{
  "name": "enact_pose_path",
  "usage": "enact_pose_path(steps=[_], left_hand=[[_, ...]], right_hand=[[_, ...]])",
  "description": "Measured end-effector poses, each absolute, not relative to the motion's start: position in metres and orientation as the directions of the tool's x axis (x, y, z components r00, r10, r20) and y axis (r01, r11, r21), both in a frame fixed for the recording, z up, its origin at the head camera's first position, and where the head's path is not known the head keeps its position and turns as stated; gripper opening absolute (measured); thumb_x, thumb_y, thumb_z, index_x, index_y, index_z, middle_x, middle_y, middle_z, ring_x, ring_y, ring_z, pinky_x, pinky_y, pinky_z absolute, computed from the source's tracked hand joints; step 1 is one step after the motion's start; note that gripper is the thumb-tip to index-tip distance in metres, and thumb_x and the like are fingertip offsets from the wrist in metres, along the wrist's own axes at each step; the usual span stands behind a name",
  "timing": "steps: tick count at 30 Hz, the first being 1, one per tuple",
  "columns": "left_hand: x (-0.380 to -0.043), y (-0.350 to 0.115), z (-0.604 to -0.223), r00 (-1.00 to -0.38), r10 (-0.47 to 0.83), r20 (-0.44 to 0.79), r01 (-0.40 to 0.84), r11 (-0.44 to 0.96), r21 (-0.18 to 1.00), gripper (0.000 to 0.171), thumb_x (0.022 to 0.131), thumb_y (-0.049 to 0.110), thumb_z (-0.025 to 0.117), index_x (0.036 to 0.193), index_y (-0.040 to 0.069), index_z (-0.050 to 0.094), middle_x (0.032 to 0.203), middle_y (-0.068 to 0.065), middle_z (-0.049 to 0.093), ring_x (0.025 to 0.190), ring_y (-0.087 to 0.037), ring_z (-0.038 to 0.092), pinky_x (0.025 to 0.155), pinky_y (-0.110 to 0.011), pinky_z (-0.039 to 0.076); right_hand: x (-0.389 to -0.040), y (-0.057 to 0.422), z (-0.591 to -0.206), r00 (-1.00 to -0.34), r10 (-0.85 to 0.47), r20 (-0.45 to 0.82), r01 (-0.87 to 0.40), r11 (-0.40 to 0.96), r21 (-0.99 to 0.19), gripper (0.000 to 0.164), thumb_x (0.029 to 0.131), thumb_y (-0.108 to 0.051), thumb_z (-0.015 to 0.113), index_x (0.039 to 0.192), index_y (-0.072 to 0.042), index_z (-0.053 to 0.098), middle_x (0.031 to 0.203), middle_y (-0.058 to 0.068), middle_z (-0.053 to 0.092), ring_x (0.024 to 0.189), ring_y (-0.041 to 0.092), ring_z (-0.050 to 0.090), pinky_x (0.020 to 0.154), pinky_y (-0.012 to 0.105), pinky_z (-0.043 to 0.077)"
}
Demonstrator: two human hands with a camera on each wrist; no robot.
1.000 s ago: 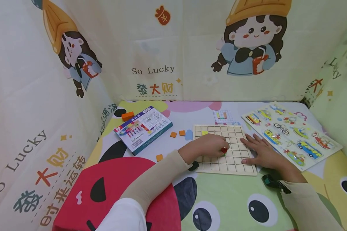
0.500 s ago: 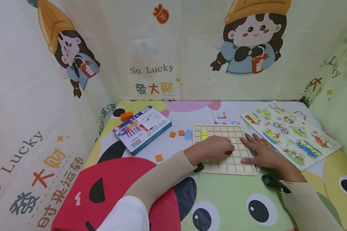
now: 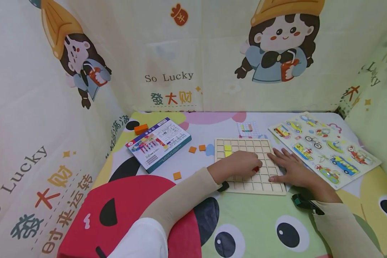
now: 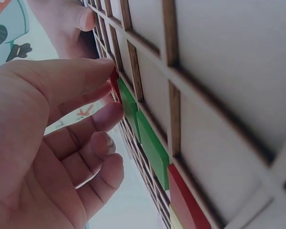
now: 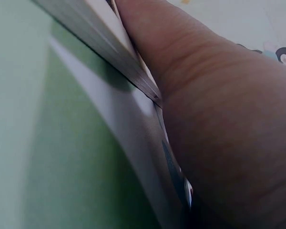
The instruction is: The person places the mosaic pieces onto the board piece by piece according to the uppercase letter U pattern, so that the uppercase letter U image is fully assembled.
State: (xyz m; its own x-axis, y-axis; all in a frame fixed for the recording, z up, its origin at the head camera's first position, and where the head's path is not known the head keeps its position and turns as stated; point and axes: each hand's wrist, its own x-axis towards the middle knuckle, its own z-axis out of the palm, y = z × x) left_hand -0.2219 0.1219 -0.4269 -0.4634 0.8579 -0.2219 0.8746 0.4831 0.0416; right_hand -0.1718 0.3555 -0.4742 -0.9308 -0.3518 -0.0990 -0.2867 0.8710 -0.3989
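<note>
My left hand (image 3: 237, 164) reaches over the wooden grid board (image 3: 272, 190). Its thumb and index finger pinch a small red tile (image 3: 256, 169) down at the board's surface. In the left wrist view that red tile (image 4: 115, 83) sits beside two green tiles (image 4: 152, 149). A second red tile (image 4: 185, 200) and the edge of a yellow tile (image 4: 174, 220) follow in the same line. Yellow tiles (image 3: 227, 148) lie in the board's upper left cells. My right hand (image 3: 291, 171), fingers spread, rests on the board's right edge; the right wrist view shows only part of this hand (image 5: 219, 105).
Left of the board lie loose orange tiles (image 3: 177, 176) and a flat puzzle box (image 3: 162, 143), with an orange block (image 3: 141, 129) behind it. A small pattern card (image 3: 249, 129) lies beyond the board. A vehicle picture board (image 3: 325, 150) is at the right, near my right hand.
My left hand has moved slightly right across the board with the red tile, uncovering another yellow tile, and has nearly stopped over the last half second. My right hand stays put.
</note>
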Motion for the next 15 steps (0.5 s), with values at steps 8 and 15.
enact_pose_path(steps=[8,15], left_hand=[[-0.2232,0.1219,-0.4262,-0.473,0.851,-0.23,0.866,0.497,0.059,0.024,0.096,0.029,0.06,0.12,0.03,0.065,0.101,0.011,0.054,0.088,-0.006,0.049,0.075,-0.026,0.045],[-0.225,0.1212,-0.4288,-0.47,0.848,-0.245,0.866,0.497,0.057,0.024,0.097,0.031,0.059,0.121,0.031,0.064,0.101,0.011,0.053,0.088,-0.006,0.048,0.074,-0.026,0.044]], right_hand=[[-0.1708,0.355,-0.4737,-0.931,-0.352,-0.097,-0.286,0.869,-0.403,0.106,0.075,-0.072,0.064,0.155,-0.014,0.026,0.159,0.021,0.011,0.143,0.045,-0.004,0.11,0.057,-0.011],[-0.1709,0.3551,-0.4737,-0.932,-0.351,-0.094,-0.287,0.869,-0.403,0.106,0.075,-0.072,0.064,0.155,-0.014,0.026,0.159,0.021,0.011,0.143,0.045,-0.004,0.11,0.057,-0.01]])
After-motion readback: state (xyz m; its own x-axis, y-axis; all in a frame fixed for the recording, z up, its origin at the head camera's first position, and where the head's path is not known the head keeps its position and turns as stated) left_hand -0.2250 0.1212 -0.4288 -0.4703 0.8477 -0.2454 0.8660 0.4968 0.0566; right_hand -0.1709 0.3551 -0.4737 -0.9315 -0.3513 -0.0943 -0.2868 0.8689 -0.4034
